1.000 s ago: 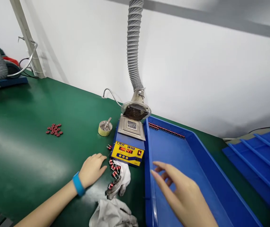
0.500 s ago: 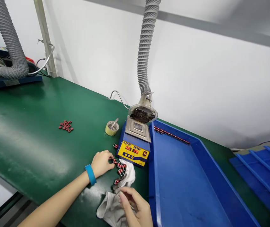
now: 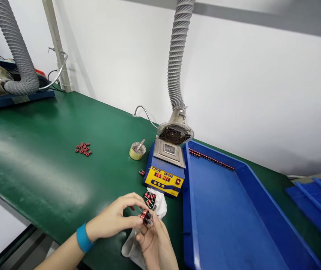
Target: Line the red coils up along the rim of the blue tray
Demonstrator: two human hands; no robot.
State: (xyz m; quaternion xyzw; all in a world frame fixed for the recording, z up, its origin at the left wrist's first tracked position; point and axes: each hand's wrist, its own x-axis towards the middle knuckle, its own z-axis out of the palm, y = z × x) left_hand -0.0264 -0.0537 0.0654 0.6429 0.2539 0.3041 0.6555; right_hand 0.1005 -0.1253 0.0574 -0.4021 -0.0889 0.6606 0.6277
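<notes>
Between my two hands is a small red-and-black wound coil (image 3: 145, 216) with thin wire ends. My left hand (image 3: 118, 215), with a blue band on its wrist, pinches it between thumb and fingers. My right hand (image 3: 157, 236) meets it from the other side, fingertips closed at the black part. Just beyond my fingers, several more such coils (image 3: 150, 198) lie heaped against a white cloth (image 3: 160, 204). A grey cloth (image 3: 133, 249) lies partly hidden under my right hand.
A blue solder pot (image 3: 164, 176) with a yellow display panel stands ahead, under an extraction hose (image 3: 177, 63). Left of it are a small tub (image 3: 135, 154) with a metal scraper and several red rings (image 3: 83, 149). A blue tray (image 3: 222, 210) at right holds a row of coils.
My left hand has moved from the heap toward me and right, bringing a coil to my right hand. The right hand has closed in on it. The view has shifted slightly.
</notes>
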